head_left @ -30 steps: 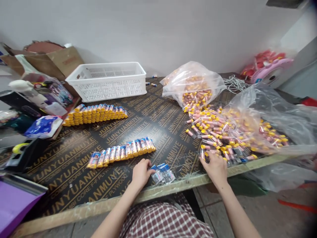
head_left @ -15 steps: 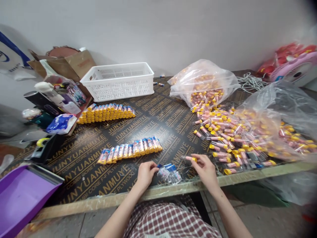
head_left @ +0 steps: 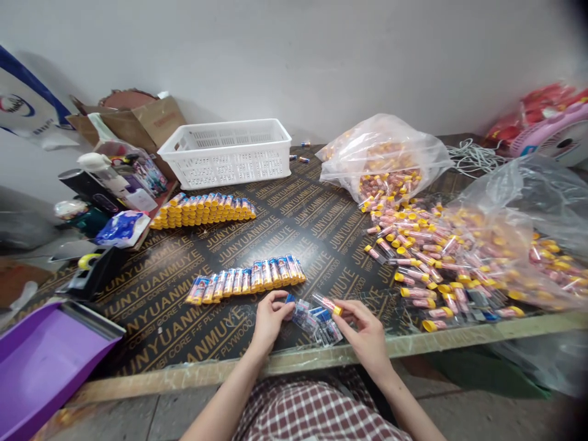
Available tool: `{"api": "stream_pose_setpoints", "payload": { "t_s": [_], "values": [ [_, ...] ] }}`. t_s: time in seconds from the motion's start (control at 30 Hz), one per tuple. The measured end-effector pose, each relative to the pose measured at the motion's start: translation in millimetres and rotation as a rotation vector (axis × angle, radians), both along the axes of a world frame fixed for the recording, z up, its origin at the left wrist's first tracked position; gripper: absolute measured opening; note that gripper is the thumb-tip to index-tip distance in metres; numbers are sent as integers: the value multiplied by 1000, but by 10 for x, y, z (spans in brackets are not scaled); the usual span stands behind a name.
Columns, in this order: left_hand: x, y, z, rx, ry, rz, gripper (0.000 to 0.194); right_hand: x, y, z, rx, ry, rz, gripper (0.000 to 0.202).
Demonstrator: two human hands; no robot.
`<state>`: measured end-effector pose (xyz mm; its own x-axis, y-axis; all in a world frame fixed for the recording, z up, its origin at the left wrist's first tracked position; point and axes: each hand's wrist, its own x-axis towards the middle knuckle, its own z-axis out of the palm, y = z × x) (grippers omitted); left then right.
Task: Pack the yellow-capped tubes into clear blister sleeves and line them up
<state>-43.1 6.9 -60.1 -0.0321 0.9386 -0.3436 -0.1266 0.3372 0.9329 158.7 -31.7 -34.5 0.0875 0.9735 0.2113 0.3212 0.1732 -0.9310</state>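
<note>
In the head view my right hand [head_left: 364, 331] pinches a small clear tube [head_left: 327, 303] by its yellow cap, and pink shows inside it. The tube points left, over a little pile of printed clear plastic sleeves [head_left: 324, 327] near the table's front edge. Just left of that pile, my left hand [head_left: 270, 318] is closed at the fingertips on a sleeve with a blue end [head_left: 290, 299]. Beyond it lies a row of blue-wrapped tubes [head_left: 248, 278] with yellow caps. Loose unwrapped tubes [head_left: 420, 251] are heaped to the right of my right hand.
A stack of wrapped tubes [head_left: 206, 210] lies before a white basket [head_left: 229, 171]. Behind the heap slumps a plastic bag [head_left: 386, 153] of tubes. At left are a tape dispenser [head_left: 89, 269] and a purple dustpan [head_left: 50, 361]; a pink fan [head_left: 551, 131] stands far right.
My right hand has moved left with the tube, closer to my left hand. My left hand has lifted the blue-ended sleeve slightly. The view has shifted a little.
</note>
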Motion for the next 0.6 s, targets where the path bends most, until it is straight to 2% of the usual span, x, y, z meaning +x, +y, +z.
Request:
{"api": "stream_pose_setpoints", "payload": {
  "t_s": [0.07, 0.2, 0.37, 0.5, 0.6],
  "values": [
    [8, 17, 33, -84, -138, 57, 41, -35, -35, 24, 36, -14, 4, 19],
    [20, 29, 87, -145, -264, 181, 38, -99, -85, 42, 94, -40, 7, 21],
    [17, 15, 103, -124, -228, 257, 37, -143, -114, 68, 144, -83, 1, 22],
    [19, 5, 105, -108, -199, 259, 37, -154, -121, 64, 177, -120, -11, 23],
    [44, -4, 105, -80, -157, 254, 38, -177, -138, 43, 163, -140, 50, 24]
  ]
}}
